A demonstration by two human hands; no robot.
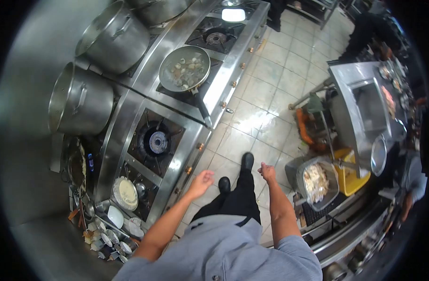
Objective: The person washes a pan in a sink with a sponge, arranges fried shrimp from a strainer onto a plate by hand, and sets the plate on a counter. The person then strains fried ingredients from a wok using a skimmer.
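My left hand (pixel 201 183) hangs in the air beside the front edge of the stove, its fingers loosely bent and apart, with nothing visible in it. Over the floor to the right, my right hand (pixel 267 172) has its fingers curled in, and I see nothing in them. Ahead on the stove, a frying pan (pixel 185 69) holds pale chunks of food in liquid; its dark handle (pixel 202 108) sticks out toward the front edge. Neither hand touches the pan. Nearest my left hand are the stove's brass-coloured knobs (pixel 189 170).
Large steel pots (pixel 81 99) line the back of the stove. A bare burner (pixel 158 142) and a plate with a pale round top (pixel 126 193) lie to the left. To the right stand a grey bin (pixel 294 180) of scraps, a yellow bin (pixel 348 180) and a steel sink (pixel 338 77). Other people work at the right.
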